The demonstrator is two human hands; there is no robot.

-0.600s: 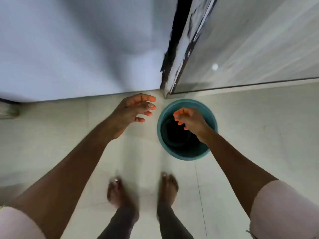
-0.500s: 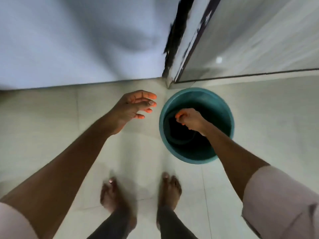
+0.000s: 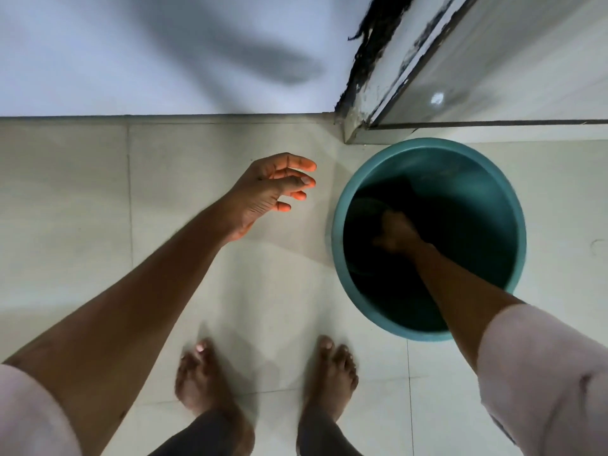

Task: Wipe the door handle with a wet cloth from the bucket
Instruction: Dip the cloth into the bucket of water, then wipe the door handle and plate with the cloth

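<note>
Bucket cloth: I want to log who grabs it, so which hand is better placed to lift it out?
The right hand. It is already down inside the teal bucket, in the dark interior where a cloth would be, though none is clearly visible. The left hand hovers open over the floor tiles, outside the rim.

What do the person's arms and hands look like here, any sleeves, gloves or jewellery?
Both arms are bare from the elbow down, with short pale pink sleeves ending near the elbows. The left hand and right hand wear no gloves, and no rings, watch or bracelets show. The right hand is dim inside the bucket, so its details are unclear.
</note>
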